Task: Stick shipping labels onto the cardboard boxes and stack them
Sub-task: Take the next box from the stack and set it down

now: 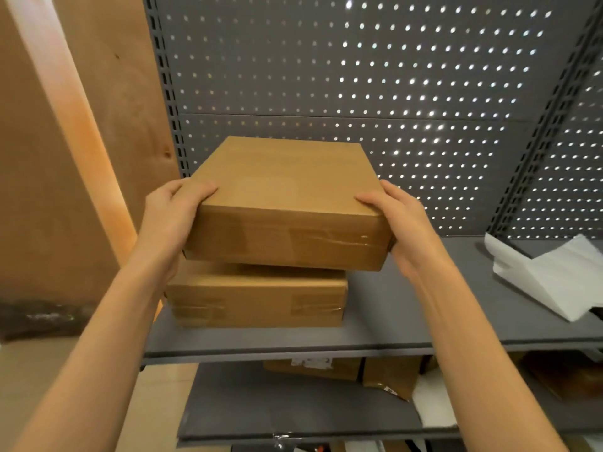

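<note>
- Both bare forearms reach up toward a grey shelf (408,334).
- Left hand (169,213) grips the upper box (287,203) at its left corner, thumb on top.
- Right hand (401,220) grips its right side.
- That box sits skewed over a lower box (257,298) on the shelf.
- White paper (554,275) lies to the right.
</note>
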`<state>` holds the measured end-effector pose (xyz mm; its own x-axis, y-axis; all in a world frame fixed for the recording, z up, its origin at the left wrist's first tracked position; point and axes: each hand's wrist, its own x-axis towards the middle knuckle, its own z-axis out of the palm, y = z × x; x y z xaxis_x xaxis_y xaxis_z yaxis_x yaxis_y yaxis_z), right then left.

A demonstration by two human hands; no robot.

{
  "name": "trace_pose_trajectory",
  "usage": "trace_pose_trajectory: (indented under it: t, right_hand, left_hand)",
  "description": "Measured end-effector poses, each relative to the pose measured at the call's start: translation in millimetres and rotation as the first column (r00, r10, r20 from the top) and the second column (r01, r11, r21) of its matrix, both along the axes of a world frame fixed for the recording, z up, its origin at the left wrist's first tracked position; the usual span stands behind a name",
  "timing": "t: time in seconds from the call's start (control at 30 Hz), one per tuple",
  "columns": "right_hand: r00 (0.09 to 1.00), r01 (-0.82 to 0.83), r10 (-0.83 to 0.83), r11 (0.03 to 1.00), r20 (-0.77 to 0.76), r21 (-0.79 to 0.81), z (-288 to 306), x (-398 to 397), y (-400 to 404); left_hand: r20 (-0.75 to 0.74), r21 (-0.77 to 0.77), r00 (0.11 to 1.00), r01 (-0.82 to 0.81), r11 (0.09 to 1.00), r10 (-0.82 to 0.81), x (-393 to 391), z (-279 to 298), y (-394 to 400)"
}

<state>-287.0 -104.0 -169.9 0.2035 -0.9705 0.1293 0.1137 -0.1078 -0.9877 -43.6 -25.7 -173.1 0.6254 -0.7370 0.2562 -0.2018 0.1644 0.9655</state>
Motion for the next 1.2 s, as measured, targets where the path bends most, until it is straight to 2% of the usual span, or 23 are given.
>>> trace_pose_trajectory:
  t: [0.23, 0.47, 0.8, 1.0, 1.2]
  right_hand:
    - [1.0, 0.03, -0.03, 0.997, 0.01, -0.074, 9.9, -64.6, -18.9]
    - [1.0, 0.018, -0.019, 0.995, -0.004, -0.095, 7.5, -144.8, -48.8]
    - [0.994, -0.092, 0.09, 0.995, -0.062, -0.03, -33.2, -225.9, -97.0]
    - [0.992, -0.106, 0.109, 0.993, -0.067, 0.049, -66.4, -241.6, -103.2]
    - [0.99, -0.113, 0.118, 0.992, -0.081, 0.058, -85.4, -240.6, -105.5]
  left_hand:
    - [0.012, -0.101, 1.0, 0.026, 0.995, -0.025, -65.9, 9.1, -24.5]
    - [0.016, -0.115, 1.0, 0.012, 0.993, -0.01, -145.3, -4.6, -56.5]
    - [-0.061, -0.037, 0.994, -0.089, 0.995, 0.086, -233.3, -46.5, -72.4]
    - [-0.102, 0.04, 0.989, -0.105, 0.994, 0.109, -251.2, -79.0, -68.9]
    - [-0.072, 0.061, 0.993, -0.093, 0.994, 0.098, -248.9, -91.4, -70.8]
